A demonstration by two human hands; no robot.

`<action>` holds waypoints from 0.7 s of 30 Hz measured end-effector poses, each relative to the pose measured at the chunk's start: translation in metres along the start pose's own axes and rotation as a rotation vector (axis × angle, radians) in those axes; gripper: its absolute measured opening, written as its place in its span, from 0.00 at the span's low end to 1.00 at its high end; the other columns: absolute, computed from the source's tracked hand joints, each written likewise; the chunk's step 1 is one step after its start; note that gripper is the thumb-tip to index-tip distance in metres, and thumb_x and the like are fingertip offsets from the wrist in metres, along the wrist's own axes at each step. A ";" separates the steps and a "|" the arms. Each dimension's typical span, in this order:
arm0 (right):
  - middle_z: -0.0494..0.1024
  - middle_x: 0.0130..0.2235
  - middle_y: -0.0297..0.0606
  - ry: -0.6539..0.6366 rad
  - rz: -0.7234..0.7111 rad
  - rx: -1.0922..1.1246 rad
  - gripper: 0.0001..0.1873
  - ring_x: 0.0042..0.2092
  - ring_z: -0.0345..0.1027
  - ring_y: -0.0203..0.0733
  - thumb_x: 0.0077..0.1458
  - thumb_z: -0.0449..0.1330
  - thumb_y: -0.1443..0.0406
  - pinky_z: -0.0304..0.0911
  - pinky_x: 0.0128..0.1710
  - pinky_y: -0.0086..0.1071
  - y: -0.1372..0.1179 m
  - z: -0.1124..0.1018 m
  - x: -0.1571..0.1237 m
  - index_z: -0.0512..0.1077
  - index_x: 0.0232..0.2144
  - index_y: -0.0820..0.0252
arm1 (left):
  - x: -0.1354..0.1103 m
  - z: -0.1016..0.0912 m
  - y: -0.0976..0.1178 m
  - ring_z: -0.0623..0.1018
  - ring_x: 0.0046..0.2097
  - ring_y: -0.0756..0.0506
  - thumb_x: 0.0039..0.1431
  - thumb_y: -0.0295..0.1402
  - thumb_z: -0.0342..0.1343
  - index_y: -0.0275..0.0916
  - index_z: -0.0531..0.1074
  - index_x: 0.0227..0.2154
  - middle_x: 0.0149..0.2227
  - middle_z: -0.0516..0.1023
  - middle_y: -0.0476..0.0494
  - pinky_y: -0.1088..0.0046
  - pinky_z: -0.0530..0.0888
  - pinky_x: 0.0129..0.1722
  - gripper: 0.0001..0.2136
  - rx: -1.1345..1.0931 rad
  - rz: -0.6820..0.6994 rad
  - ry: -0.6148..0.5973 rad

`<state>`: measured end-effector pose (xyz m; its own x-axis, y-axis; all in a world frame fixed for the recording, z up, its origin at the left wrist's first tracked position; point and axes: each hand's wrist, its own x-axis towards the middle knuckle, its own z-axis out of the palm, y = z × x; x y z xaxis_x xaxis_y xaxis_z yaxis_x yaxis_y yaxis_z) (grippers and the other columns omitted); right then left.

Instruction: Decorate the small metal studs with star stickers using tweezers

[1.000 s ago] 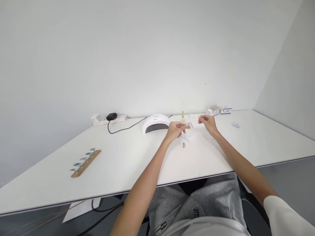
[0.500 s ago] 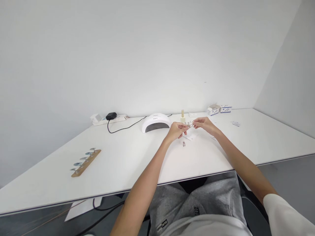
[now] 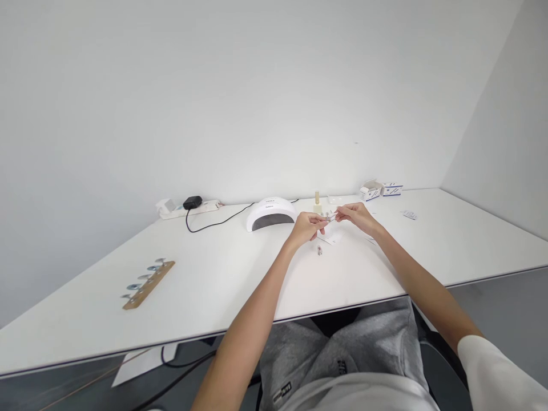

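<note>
Over the table, my left hand (image 3: 309, 226) pinches a small shiny piece (image 3: 328, 218), too small to name. My right hand (image 3: 355, 216) is closed beside it, fingertips pinching something small and whitish that meets the shiny piece. Below my hands lies a white paper piece (image 3: 329, 240). A small silvery object with a reddish top (image 3: 319, 250) stands nearer me. Just behind my hands is a pale yellow bottle with a gold cap (image 3: 317, 203), with a few tiny items partly hidden by my fingers.
A white nail lamp (image 3: 271, 213) stands left of my hands, its cable running to a black adapter (image 3: 192, 202). A wooden strip with several nail-tip holders (image 3: 148, 285) lies at left. Small cartons (image 3: 371, 191), a clear tray (image 3: 335, 200) and flat packets (image 3: 410, 215) sit farther back and right.
My right fingertips have shifted very slightly at the shiny piece. My left hand keeps its pinch, and the things on the table stay in place.
</note>
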<state>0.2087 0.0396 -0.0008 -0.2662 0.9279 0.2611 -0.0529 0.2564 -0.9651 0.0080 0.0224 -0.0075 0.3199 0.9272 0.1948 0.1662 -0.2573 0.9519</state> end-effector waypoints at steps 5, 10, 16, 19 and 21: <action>0.78 0.27 0.38 0.002 -0.016 -0.074 0.13 0.30 0.70 0.37 0.39 0.69 0.60 0.66 0.38 0.36 0.002 -0.001 0.000 0.78 0.28 0.62 | -0.001 0.000 0.001 0.59 0.14 0.57 0.47 0.41 0.63 0.32 0.75 0.29 0.20 0.73 0.46 0.77 0.55 0.14 0.14 0.018 0.004 0.005; 0.78 0.27 0.35 0.022 -0.069 -0.089 0.16 0.31 0.71 0.37 0.38 0.68 0.63 0.65 0.38 0.35 0.003 -0.001 0.000 0.75 0.34 0.60 | -0.001 0.001 0.001 0.59 0.14 0.58 0.47 0.41 0.63 0.31 0.74 0.28 0.20 0.73 0.46 0.78 0.54 0.14 0.14 0.015 0.009 0.001; 0.75 0.23 0.31 0.115 -0.078 -0.046 0.15 0.28 0.69 0.36 0.35 0.69 0.63 0.64 0.36 0.34 0.005 0.008 0.003 0.69 0.27 0.59 | -0.001 0.003 0.003 0.59 0.14 0.57 0.47 0.41 0.63 0.32 0.74 0.28 0.20 0.73 0.47 0.77 0.54 0.14 0.14 -0.007 0.011 0.009; 0.72 0.21 0.29 0.256 -0.101 -0.004 0.17 0.27 0.68 0.36 0.34 0.69 0.61 0.65 0.35 0.34 0.008 0.003 0.010 0.67 0.24 0.59 | -0.001 0.004 0.005 0.58 0.13 0.57 0.46 0.40 0.64 0.32 0.73 0.27 0.19 0.72 0.47 0.77 0.54 0.13 0.14 0.017 -0.008 0.021; 0.71 0.22 0.28 0.389 -0.138 0.015 0.18 0.28 0.68 0.36 0.33 0.70 0.60 0.66 0.35 0.34 0.007 -0.011 0.014 0.66 0.25 0.58 | -0.001 0.003 0.004 0.59 0.13 0.57 0.46 0.39 0.63 0.32 0.74 0.27 0.19 0.72 0.47 0.77 0.54 0.13 0.13 0.026 -0.015 0.020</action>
<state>0.2156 0.0574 -0.0041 0.1276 0.9189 0.3734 -0.0772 0.3845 -0.9199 0.0113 0.0197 -0.0043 0.2982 0.9364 0.1852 0.1955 -0.2498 0.9484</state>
